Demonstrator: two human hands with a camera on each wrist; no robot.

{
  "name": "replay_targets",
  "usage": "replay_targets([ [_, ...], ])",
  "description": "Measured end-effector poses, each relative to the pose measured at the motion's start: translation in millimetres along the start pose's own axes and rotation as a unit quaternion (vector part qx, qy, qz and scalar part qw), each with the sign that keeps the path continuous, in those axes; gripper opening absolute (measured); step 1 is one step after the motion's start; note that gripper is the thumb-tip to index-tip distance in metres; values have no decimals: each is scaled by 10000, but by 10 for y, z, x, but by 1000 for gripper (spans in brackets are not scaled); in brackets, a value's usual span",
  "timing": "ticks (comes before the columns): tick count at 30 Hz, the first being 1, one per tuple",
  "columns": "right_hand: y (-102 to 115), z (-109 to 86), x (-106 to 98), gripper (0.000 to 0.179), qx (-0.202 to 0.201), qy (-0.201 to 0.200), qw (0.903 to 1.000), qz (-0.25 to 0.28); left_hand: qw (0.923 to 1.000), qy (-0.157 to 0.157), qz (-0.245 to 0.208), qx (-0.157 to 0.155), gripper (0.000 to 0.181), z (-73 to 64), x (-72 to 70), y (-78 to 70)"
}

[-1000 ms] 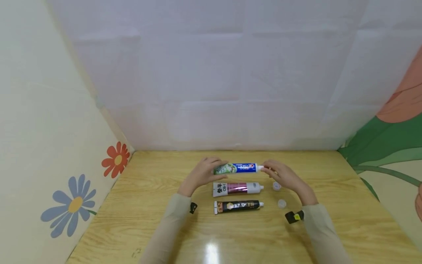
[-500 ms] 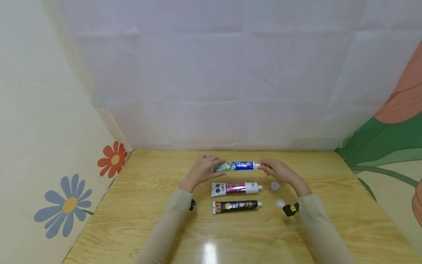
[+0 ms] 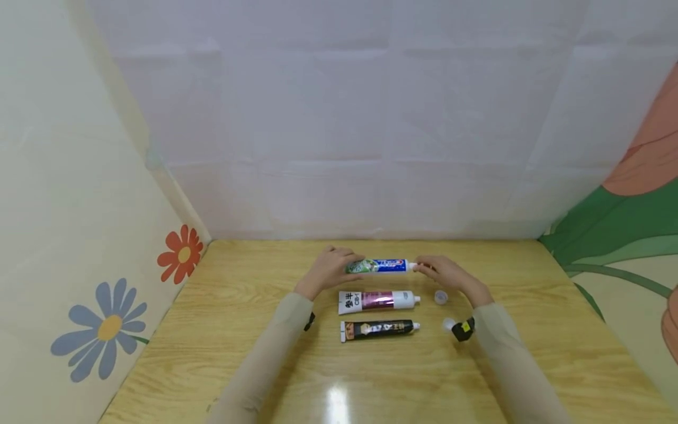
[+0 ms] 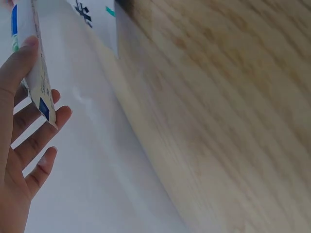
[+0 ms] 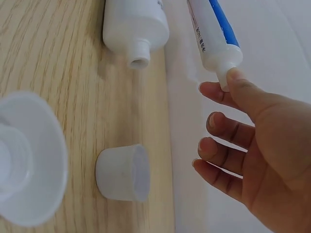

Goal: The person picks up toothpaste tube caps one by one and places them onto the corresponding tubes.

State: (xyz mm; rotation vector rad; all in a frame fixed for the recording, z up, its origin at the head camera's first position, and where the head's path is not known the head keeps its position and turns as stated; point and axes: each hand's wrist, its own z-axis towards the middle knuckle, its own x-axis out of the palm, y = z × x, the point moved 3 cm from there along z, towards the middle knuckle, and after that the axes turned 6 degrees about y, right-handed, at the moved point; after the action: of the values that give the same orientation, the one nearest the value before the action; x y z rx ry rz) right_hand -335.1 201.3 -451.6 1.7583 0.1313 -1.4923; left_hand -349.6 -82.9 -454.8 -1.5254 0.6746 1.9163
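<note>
Beyond the “参半 CB-1” tube [image 3: 377, 301], a blue-green tube [image 3: 388, 266]: tail [image 4: 44, 107] in pinched left grip [image 3: 329, 271], tip [image 5: 222, 77] in pinched right grip [image 3: 445, 273].

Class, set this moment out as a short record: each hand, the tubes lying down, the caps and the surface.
Left hand: grips the blue-green tube near its flat end
Right hand: pinches that tube's white tip
Tubes lying down: pink-and-white tube, black tube
Loose caps: two, far cap and near cap
Surface: wooden table
</note>
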Motion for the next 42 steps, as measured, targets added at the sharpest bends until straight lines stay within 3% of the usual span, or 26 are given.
replay_targets([
  [6, 0, 25, -7, 25, 9, 150, 9998, -156, 9987, 449, 251, -62, 56, 50, 68, 12],
  [12, -3, 53, 33, 23, -285, 64, 9993, -246, 9973, 723, 109, -96, 56, 58, 130, 10],
  [22, -87, 65, 132, 23, 388, 497, 9980, -49, 9908, 1314, -221, -235, 59, 63, 250, -49],
  [28, -117, 29, 170, 23, 486, 565, 9972, 27, 9901, 1388, -95, -157, 58, 103, 314, -59],
  [42, -173, 91, 179, 18, 523, 497, 9974, 88, 9870, 1587, -10, -251, 56, 120, 286, -47],
])
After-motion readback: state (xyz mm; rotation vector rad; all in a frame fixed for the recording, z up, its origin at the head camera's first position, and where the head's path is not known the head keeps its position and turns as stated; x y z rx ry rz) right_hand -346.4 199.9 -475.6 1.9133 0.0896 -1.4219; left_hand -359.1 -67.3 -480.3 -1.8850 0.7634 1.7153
